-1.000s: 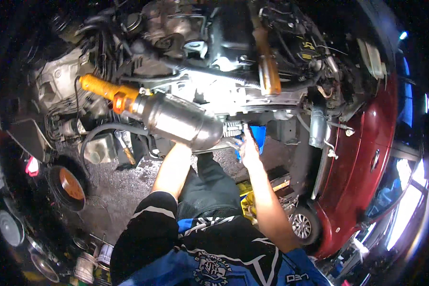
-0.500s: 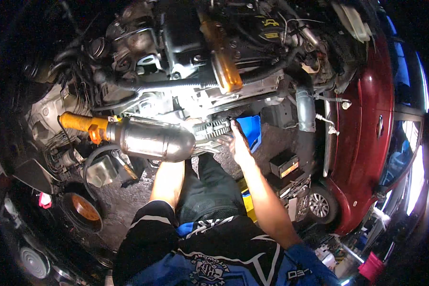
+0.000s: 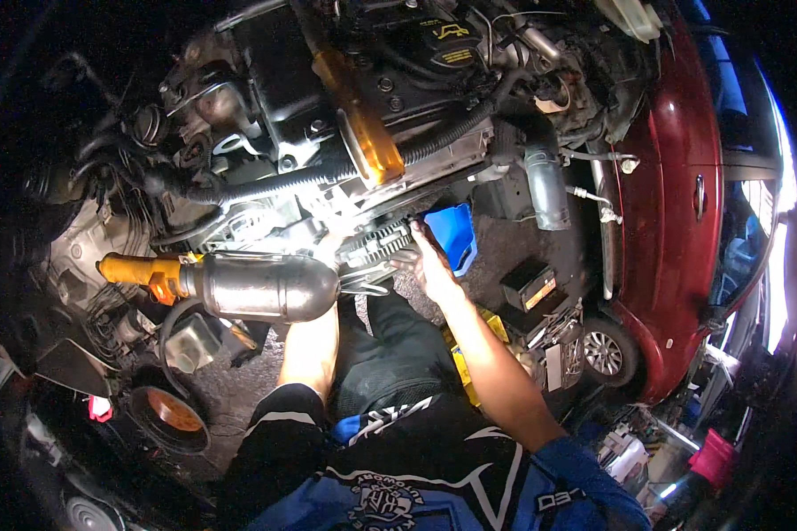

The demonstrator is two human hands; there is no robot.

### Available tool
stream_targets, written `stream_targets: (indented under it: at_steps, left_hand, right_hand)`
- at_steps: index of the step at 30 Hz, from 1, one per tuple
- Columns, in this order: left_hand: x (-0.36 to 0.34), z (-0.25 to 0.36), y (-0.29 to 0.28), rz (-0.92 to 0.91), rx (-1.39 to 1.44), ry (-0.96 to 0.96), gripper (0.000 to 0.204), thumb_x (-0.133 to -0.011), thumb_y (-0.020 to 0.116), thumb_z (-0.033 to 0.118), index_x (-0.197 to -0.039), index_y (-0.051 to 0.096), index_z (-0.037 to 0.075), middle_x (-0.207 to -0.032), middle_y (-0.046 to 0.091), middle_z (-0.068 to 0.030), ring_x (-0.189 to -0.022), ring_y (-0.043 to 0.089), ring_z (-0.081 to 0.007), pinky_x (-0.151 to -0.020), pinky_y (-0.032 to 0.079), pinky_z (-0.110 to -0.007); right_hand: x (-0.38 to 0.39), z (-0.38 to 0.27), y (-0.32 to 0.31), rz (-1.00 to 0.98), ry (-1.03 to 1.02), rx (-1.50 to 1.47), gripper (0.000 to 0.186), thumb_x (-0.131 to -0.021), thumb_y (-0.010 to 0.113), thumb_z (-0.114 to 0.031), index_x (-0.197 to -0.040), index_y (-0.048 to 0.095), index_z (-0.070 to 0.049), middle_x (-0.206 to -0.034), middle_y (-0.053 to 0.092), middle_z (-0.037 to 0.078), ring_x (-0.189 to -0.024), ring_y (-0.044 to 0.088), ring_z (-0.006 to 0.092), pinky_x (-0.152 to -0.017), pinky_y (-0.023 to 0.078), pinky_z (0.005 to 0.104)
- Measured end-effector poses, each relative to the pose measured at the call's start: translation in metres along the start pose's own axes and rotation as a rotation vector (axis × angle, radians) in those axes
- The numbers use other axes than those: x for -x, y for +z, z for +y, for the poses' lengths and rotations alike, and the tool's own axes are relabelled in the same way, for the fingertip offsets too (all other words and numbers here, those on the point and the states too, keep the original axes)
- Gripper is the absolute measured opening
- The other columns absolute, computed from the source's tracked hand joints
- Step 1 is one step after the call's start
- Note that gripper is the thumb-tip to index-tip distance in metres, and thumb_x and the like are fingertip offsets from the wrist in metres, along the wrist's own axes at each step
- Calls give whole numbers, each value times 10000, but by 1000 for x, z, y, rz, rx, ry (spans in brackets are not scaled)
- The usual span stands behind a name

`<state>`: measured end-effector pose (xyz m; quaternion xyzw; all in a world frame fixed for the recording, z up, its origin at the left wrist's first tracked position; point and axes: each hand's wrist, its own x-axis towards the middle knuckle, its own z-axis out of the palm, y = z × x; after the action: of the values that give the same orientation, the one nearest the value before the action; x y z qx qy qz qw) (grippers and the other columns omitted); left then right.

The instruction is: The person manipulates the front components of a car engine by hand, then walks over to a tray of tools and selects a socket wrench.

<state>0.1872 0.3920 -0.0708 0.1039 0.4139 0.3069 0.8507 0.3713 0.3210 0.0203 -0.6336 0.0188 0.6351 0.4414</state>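
Lamp (image 3: 266,285) across left forearm (image 3: 310,350), blue container (image 3: 457,235) beside right hand (image 3: 432,265).

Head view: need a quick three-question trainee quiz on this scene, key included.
1. Which forearm passes behind the metal-shielded work lamp?
2. True or false: in the picture, the blue object is to the right of the ribbed part.
3. Where do the right hand and the ribbed part meet? (a) its left end (b) its middle (c) its right end

Key: 1. the left forearm; 2. true; 3. c
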Motion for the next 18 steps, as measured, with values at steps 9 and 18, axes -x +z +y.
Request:
stream_targets:
  at_steps: [9,18]
  left_hand:
    - [-44,-51,-92,32,-667,477,163,-843,581,177,-921,646,49,-931,633,-36,-868,608,-124,-770,486,-244]
    - [-38,-28,-66,-216,-107,284,268,-864,539,196,-985,608,-33,-1029,607,-112,-963,599,-198,-846,484,-303]
  right_hand:
    - [1,-9,19,-46,-26,21,444,-891,604,-389,-1204,498,-93,-1021,628,111,-860,643,258,-701,551,372]
    - [9,-12,19,-19,-116,-25,388,-907,596,-317,-1224,473,-130,-1085,612,91,-817,658,250,-656,563,378]
